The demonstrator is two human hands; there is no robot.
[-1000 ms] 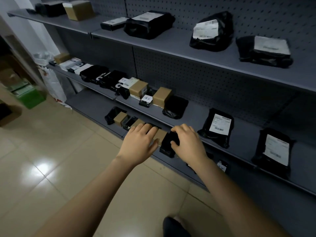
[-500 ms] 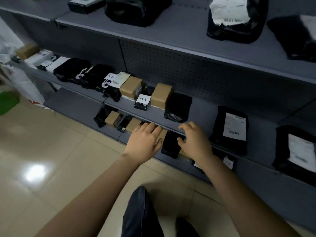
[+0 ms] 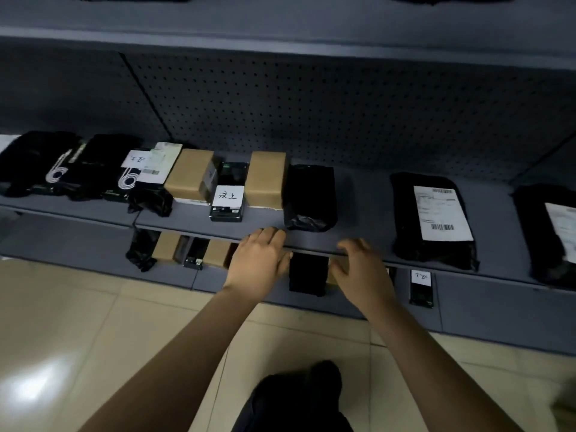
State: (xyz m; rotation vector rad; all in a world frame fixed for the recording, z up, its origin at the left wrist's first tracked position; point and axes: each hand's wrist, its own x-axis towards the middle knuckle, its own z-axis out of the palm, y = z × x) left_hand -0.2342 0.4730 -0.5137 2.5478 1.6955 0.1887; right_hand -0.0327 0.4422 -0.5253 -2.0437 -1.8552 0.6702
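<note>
Packet [image 3: 307, 275] between left hand [image 3: 258, 261] and right hand [image 3: 361, 272], under shelf edge [image 3: 311, 248]

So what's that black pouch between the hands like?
The black pouch is a plain, matte, soft-looking plastic bag, oblong, with no label showing. It lies flat on the bottom shelf, its far end hidden under the middle shelf. The left hand and right hand flank it; whether they touch it is unclear.
</note>
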